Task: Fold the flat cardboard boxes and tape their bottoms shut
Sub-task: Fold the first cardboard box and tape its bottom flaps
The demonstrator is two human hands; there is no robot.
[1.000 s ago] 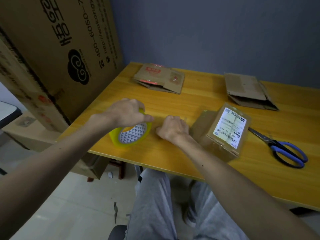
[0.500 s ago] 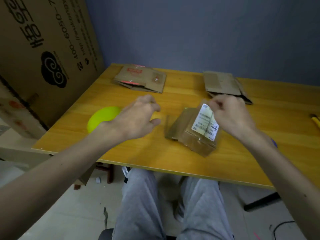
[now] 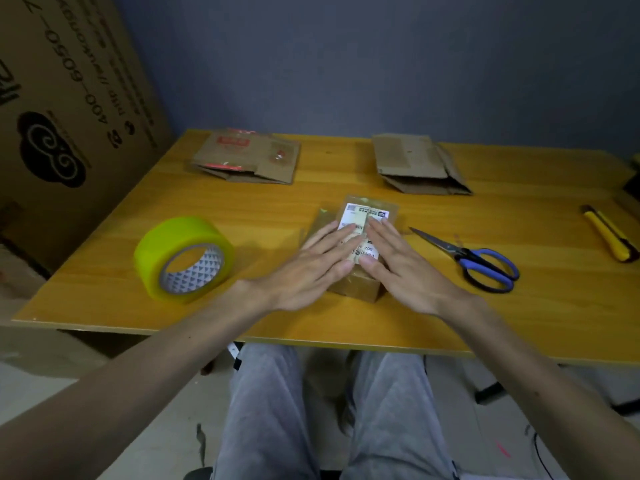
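Observation:
A small folded cardboard box [image 3: 360, 289] with a white shipping label stands on the yellow table [image 3: 311, 320], in the middle near the front edge. My left hand [image 3: 311, 268] and my right hand [image 3: 398, 268] lie flat on its top face, fingers spread and pointing away from me, pressing down side by side. A roll of yellow tape [image 3: 183, 259] lies tilted on the table to the left of the box, apart from both hands. Two flattened cardboard boxes lie at the back: one with red print [image 3: 246, 155] at the left, one plain [image 3: 419, 164] at the right.
Blue-handled scissors [image 3: 471, 259] lie right of the box, blades pointing toward it. A yellow utility knife [image 3: 607, 237] rests near the right edge. A large printed cardboard carton [image 3: 69, 109] leans at the table's left side. My knees in grey trousers [image 3: 329, 410] are under the front edge.
My left hand let go of the tape roll, which now lies on the table at the left. Both hands moved onto the small box and now press flat on its top.

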